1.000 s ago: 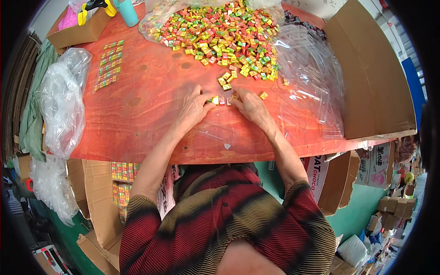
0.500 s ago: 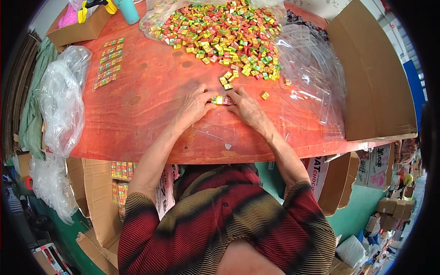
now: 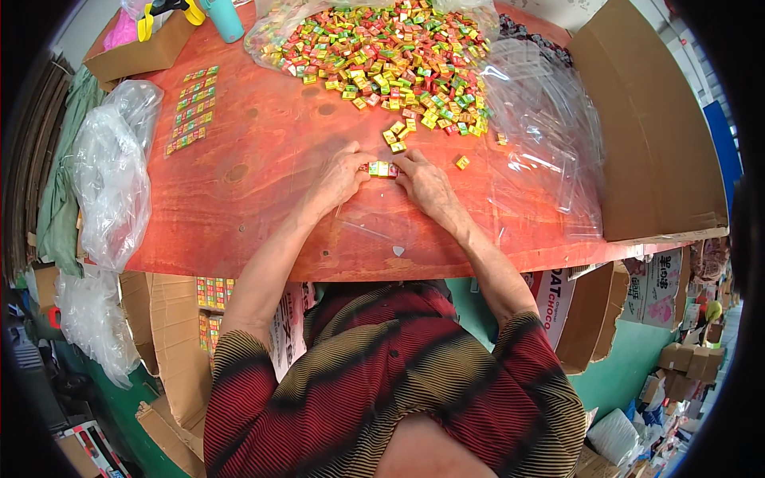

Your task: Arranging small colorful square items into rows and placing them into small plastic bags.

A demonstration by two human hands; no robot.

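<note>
Between my two hands lies a short row of small colourful boxes [image 3: 383, 169], set side by side on the red table [image 3: 263, 215]. My left hand [image 3: 344, 177] pinches the row's left end between thumb and fingers. At its right end my right hand [image 3: 425, 182] closes in the same way. The fingertips partly hide the end boxes. Just beyond the row are several loose yellow boxes [image 3: 396, 135], and a single one [image 3: 462, 162] sits to the right. A big heap of such boxes [image 3: 398, 60] spreads across the far side.
Finished-looking rows of boxes [image 3: 193, 107] lie at the left. Clear plastic bags [image 3: 115, 171] hang over the left edge, and clear plastic sheets [image 3: 542, 143] cover the right. A tall cardboard box [image 3: 649, 127] stands at right; a small carton [image 3: 143, 52] and teal bottle [image 3: 223, 20] are far left.
The row of boxes shows more clearly between my fingers, slightly farther from me. Both hands keep almost the same place; the whole view has shifted slightly.
</note>
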